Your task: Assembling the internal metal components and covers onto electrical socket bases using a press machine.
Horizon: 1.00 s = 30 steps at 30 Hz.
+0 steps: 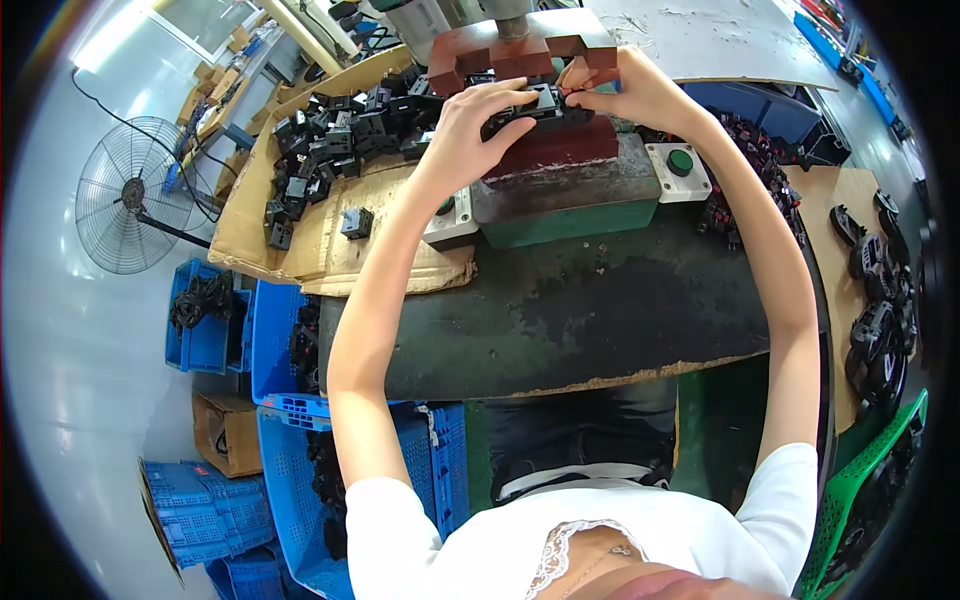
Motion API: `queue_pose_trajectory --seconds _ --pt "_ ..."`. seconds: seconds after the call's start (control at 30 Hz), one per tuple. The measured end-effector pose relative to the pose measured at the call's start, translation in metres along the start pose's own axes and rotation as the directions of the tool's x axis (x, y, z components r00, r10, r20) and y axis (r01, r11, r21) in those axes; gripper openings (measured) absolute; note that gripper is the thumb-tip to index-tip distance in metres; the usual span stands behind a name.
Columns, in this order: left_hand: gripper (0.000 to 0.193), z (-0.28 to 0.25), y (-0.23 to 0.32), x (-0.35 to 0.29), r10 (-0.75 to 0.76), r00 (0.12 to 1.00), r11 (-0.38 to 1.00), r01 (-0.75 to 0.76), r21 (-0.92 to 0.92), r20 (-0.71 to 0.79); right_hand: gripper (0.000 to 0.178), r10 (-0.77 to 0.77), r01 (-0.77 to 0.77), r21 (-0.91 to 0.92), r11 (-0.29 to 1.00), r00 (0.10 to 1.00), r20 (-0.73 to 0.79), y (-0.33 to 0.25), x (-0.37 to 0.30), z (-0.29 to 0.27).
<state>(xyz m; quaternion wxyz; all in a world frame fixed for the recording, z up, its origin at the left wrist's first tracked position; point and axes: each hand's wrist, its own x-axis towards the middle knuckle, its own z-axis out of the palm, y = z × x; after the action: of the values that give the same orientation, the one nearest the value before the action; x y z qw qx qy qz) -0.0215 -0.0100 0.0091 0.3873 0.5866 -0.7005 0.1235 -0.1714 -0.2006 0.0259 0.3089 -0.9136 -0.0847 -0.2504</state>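
Note:
My left hand [468, 128] reaches to the press at the top middle, its thumb and fingers round the near left side of a black plastic housing [541, 103]. The housing rests on the dark red block [560, 152] of the press bed, under the notched red-brown press head [500, 62]. From the right, my right hand [632, 92] is closed in a pinch at the housing's right end. Something small and red [567, 92] shows at its fingertips, too small to name. My fingers partly cover the housing.
A cardboard tray [320, 232] of black housings lies left, one loose housing [356, 223] at its front. Green push buttons [680, 162] flank the press. Small red and black parts [745, 150] lie right. Blue crates [290, 480] stand lower left, a fan [133, 192] beyond.

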Motion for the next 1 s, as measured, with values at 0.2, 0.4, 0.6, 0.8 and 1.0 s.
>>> queue_pose_trajectory --seconds 0.2,0.4,0.6,0.8,1.0 --pt "0.023 -0.024 0.019 -0.024 -0.064 0.983 0.995 0.076 0.062 -0.171 0.012 -0.026 0.018 -0.074 0.997 0.993 -0.114 -0.015 -0.018 -0.02" --pt "0.007 -0.038 0.03 -0.095 -0.242 0.967 0.957 0.251 0.145 -0.08 0.01 0.056 -0.062 -0.286 0.956 0.998 -0.031 -0.025 -0.094 -0.048" --pt "0.021 -0.023 0.032 -0.109 -0.161 0.969 0.93 0.212 0.301 -0.187 0.014 0.144 -0.16 -0.308 0.938 0.987 -0.075 -0.033 -0.121 -0.03" --pt "0.011 -0.023 0.038 -0.108 -0.123 0.972 0.872 0.202 0.445 -0.201 0.015 0.057 -0.062 -0.46 0.886 0.998 -0.024 -0.03 -0.115 -0.028" --pt "0.009 -0.024 0.047 -0.1 -0.303 0.94 0.881 0.338 0.331 -0.155 0.016 0.061 -0.049 -0.471 0.881 0.998 0.01 -0.025 -0.108 -0.029"
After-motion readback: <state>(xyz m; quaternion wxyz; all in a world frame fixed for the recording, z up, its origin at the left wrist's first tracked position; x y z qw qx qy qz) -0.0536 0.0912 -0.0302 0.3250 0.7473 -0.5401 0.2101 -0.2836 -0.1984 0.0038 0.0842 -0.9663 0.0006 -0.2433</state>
